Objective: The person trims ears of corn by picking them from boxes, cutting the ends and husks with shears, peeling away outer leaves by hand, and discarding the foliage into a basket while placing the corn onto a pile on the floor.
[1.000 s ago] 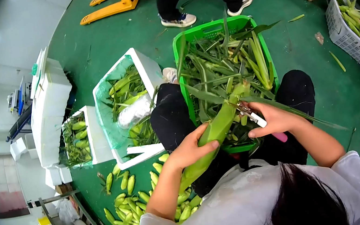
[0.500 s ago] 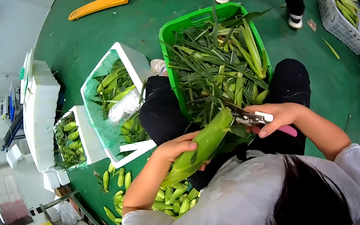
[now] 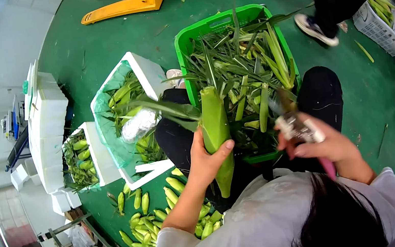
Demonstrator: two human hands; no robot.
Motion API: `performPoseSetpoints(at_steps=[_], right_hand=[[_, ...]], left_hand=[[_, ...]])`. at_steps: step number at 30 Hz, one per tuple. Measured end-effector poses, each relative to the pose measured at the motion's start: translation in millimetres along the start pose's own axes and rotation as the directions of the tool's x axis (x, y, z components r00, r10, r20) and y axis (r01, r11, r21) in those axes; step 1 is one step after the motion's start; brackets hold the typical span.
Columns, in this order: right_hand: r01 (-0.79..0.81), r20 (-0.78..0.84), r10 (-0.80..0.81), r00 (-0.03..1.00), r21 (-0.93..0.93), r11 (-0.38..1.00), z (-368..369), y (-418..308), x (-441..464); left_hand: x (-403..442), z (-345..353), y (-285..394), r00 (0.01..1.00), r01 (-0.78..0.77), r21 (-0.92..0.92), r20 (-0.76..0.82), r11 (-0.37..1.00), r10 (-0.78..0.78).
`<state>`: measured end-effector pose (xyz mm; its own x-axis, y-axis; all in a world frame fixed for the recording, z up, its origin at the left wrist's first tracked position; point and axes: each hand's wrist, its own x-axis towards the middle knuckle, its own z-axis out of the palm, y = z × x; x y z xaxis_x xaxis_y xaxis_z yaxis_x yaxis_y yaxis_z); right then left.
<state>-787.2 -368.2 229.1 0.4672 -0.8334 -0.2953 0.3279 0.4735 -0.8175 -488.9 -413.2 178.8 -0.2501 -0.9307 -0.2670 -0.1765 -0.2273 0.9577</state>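
An ear of corn (image 3: 217, 136) in its green husk stands nearly upright in my left hand (image 3: 209, 159), whose fingers wrap round its middle. Long leaves stick out from its upper left. My right hand (image 3: 322, 142) is closed on pruning shears (image 3: 297, 127) with a pink handle; their blades are smeared by motion and apart from the corn. In front of my knees, a green crate (image 3: 184, 48) holds a heap of cut leaves and husks (image 3: 238, 70). Trimmed corn ears (image 3: 147, 229) lie piled on the floor to my left.
White foam boxes (image 3: 146, 75) with corn and leaves stand at left, beside stacked foam boxes (image 3: 49, 131). A yellow pallet jack (image 3: 127, 3) is at the back. A person's shoe (image 3: 316, 29) is right of the crate. White baskets (image 3: 381, 29) stand far right.
My left hand has swung the corn from a slant to upright, leftward, away from the shears. My right hand has moved right and slightly down. The other person's legs have shifted.
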Motion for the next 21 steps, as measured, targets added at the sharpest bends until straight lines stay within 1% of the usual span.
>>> performPoseSetpoints(at_steps=[2,3,4,5,6,7,8,10,11,12,13,14,16,17,18,20,21], right_hand=[[-0.131,-0.017,0.133,0.991,0.072,0.989,15.7,17.3,15.5],[-0.104,-0.035,0.106,0.994,0.067,0.992,18.8,25.4,25.8],[-0.08,-0.049,0.083,0.995,0.063,0.995,18.7,32.0,36.8],[-0.008,-0.054,0.01,0.998,0.039,0.999,16.7,36.6,45.5],[-0.049,-0.115,0.056,0.992,0.065,0.997,15.1,36.7,52.7],[-0.027,-0.152,0.043,0.987,0.102,0.994,15.2,37.6,56.8],[0.0,-0.185,0.026,0.982,0.138,0.99,17.0,38.6,61.4],[0.005,-0.203,0.032,0.979,0.177,0.984,15.1,41.3,60.6],[-0.015,-0.177,0.053,0.983,0.21,0.978,17.1,40.7,55.9],[-0.033,-0.152,0.07,0.986,0.238,0.971,18.4,40.3,51.0],[0.027,-0.1,-0.004,0.995,0.234,0.972,16.9,50.1,46.5],[0.014,-0.073,0.001,0.997,0.203,0.979,16.0,55.9,38.8],[-0.06,-0.037,0.062,0.997,0.059,0.996,15.1,56.5,26.3],[-0.099,-0.036,0.101,0.994,0.046,0.994,15.0,62.4,22.1],[-0.101,-0.041,0.1,0.994,-0.012,0.995,15.1,66.1,21.7],[-0.17,-0.086,0.167,0.982,-0.032,0.985,16.5,71.9,29.8],[-0.136,-0.128,0.129,0.983,-0.049,0.99,15.3,82.0,39.5]], left_hand=[[-5.9,15.8,16.7,0.998,-0.029,0.197,-0.047,0.98,0.039],[-4.8,22.9,25.3,0.996,-0.084,0.235,0.003,0.968,0.086],[-2.7,27.2,23.2,0.998,-0.059,0.168,0.041,0.984,0.053],[-2.6,30.2,18.8,0.997,-0.026,0.103,0.072,0.994,0.019],[-3.2,30.9,13.9,0.995,0.012,0.038,0.096,0.999,-0.016],[0.3,25.8,8.3,0.984,0.098,-0.137,0.162,0.986,-0.075],[2.5,20.9,5.5,0.979,0.172,-0.21,0.149,0.963,-0.142],[6.0,15.3,1.9,0.979,0.184,-0.437,0.003,0.88,-0.203],[8.9,11.0,1.2,0.986,0.082,-0.494,-0.089,0.865,-0.144],[11.8,4.7,1.4,0.983,0.009,-0.57,-0.147,0.822,-0.113],[18.0,2.5,4.9,0.972,-0.12,-0.623,-0.233,0.773,-0.037],[23.1,2.8,9.5,0.947,-0.247,-0.66,-0.321,0.71,0.031],[28.2,7.8,17.2,0.866,-0.403,-0.633,-0.497,0.661,0.051],[31.4,9.5,15.1,0.835,-0.452,-0.619,-0.547,0.643,0.06],[34.6,12.6,13.9,0.803,-0.497,-0.604,-0.592,0.623,0.067],[36.1,29.5,15.7,0.77,-0.524,-0.577,-0.635,0.626,0.06],[35.0,37.4,16.1,0.755,-0.534,-0.565,-0.653,0.629,0.054]])
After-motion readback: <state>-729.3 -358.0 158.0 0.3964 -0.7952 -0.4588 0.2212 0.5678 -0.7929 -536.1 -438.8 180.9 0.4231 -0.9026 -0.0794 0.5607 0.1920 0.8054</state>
